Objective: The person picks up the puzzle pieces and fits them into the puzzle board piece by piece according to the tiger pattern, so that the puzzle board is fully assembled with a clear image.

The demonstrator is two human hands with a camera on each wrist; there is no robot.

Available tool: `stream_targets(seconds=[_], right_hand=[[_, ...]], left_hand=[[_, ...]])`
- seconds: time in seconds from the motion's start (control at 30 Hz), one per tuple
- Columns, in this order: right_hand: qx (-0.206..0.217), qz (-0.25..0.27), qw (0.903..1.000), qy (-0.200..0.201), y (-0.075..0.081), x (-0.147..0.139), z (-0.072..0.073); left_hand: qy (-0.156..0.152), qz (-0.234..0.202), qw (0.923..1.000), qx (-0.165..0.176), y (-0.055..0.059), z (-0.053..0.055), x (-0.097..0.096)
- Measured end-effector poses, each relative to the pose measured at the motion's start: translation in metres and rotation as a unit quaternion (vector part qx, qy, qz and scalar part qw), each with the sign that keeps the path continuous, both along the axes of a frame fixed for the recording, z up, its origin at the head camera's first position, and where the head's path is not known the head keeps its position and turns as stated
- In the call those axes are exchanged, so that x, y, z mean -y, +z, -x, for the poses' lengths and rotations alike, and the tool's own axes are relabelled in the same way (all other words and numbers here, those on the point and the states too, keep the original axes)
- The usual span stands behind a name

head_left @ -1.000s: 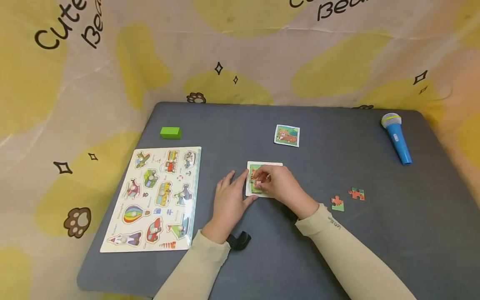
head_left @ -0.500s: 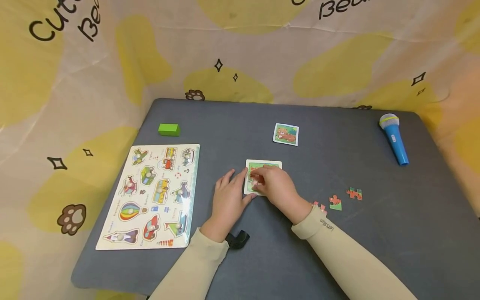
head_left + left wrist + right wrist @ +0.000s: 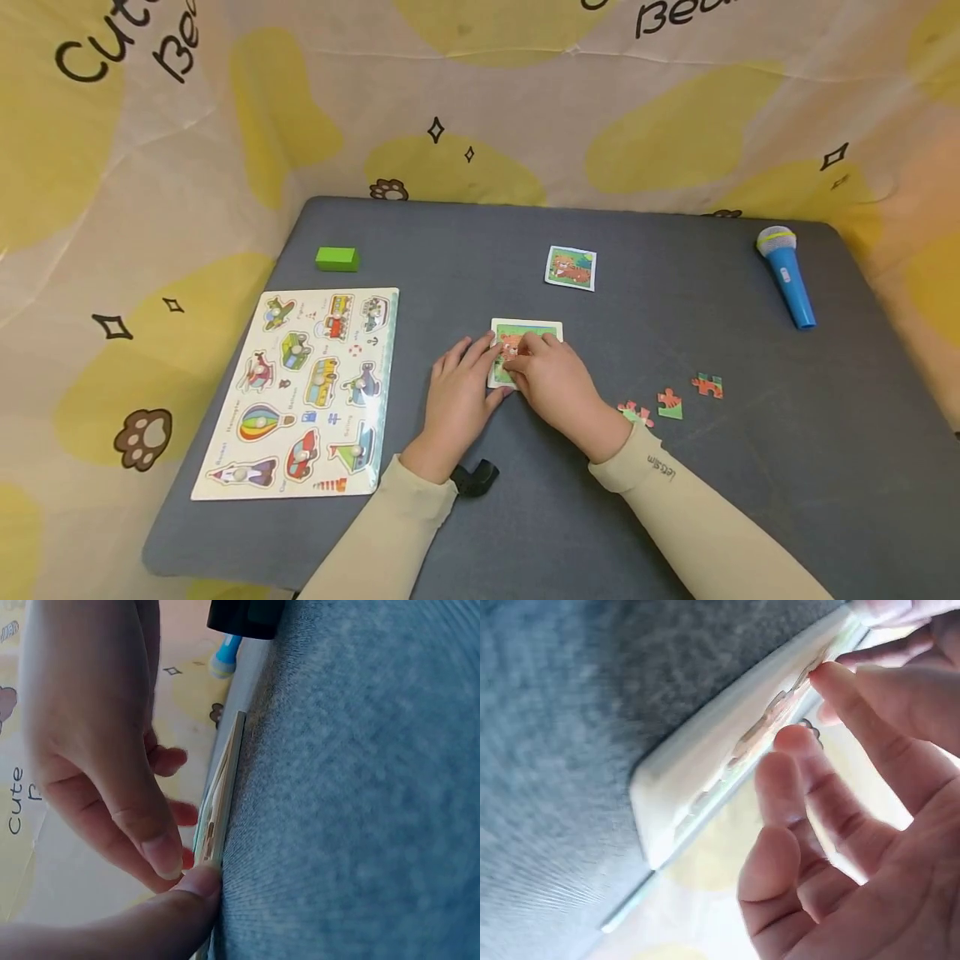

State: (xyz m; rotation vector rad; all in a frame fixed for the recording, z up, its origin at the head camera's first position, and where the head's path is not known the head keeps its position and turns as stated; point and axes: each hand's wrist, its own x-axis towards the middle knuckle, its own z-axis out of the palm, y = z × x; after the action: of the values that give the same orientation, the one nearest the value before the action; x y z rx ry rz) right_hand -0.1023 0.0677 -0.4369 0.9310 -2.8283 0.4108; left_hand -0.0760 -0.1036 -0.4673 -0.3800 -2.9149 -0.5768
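Observation:
A small white-framed jigsaw puzzle board (image 3: 526, 322) with a tiger picture lies between both hands. My left hand (image 3: 457, 408) rests at its left side, fingers mostly straight; in the left wrist view the thumb (image 3: 199, 881) presses against the board's edge. My right hand (image 3: 558, 387) bends over the board, thumb and index fingertip close together on a puzzle piece (image 3: 772, 712) low in the frame, mostly hidden by the fingers. The other fingers (image 3: 776, 787) curl loosely. Loose puzzle pieces lie to the right, among them an orange and green one (image 3: 670, 404).
A reference card (image 3: 571, 268) with a tiger lies behind the board. On the left are a vehicle peg board (image 3: 296, 392) and a green block (image 3: 337, 259). A blue toy microphone (image 3: 789, 279) lies at the far right of the grey table (image 3: 750, 483).
My right hand's fingertips have lowered closer to the board and drawn together. More of the tiger picture shows, and another loose piece has come into view beside the sleeve. The left hand stays in place.

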Motion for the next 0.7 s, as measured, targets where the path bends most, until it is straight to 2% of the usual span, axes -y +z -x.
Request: stream_targets(seconds=[0.2, 0.3, 0.4, 0.47, 0.6, 0.7], right_hand=[[0.056, 0.039, 0.9976, -0.007, 0.005, -0.010, 0.002], [0.081, 0.026, 0.9958, -0.034, 0.015, -0.023, 0.003], [0.116, -0.015, 0.9914, -0.060, 0.029, -0.050, 0.001], [0.161, -0.046, 0.9831, -0.073, 0.038, -0.073, 0.002], [0.248, -0.107, 0.9584, -0.093, 0.049, -0.114, 0.004], [0.288, -0.136, 0.9419, -0.107, 0.051, -0.132, 0.003]], left_hand=[[-0.013, 0.006, 0.9999, -0.004, 0.001, -0.002, 0.000], [-0.013, 0.010, 0.9999, -0.002, 0.000, -0.002, -0.002], [-0.014, 0.007, 0.9999, 0.002, 0.000, -0.003, -0.003], [-0.016, 0.005, 0.9999, 0.004, 0.001, -0.003, -0.003], [-0.016, -0.001, 0.9998, 0.008, 0.001, -0.002, -0.003], [-0.015, -0.004, 0.9998, 0.009, 0.001, -0.002, -0.002]])
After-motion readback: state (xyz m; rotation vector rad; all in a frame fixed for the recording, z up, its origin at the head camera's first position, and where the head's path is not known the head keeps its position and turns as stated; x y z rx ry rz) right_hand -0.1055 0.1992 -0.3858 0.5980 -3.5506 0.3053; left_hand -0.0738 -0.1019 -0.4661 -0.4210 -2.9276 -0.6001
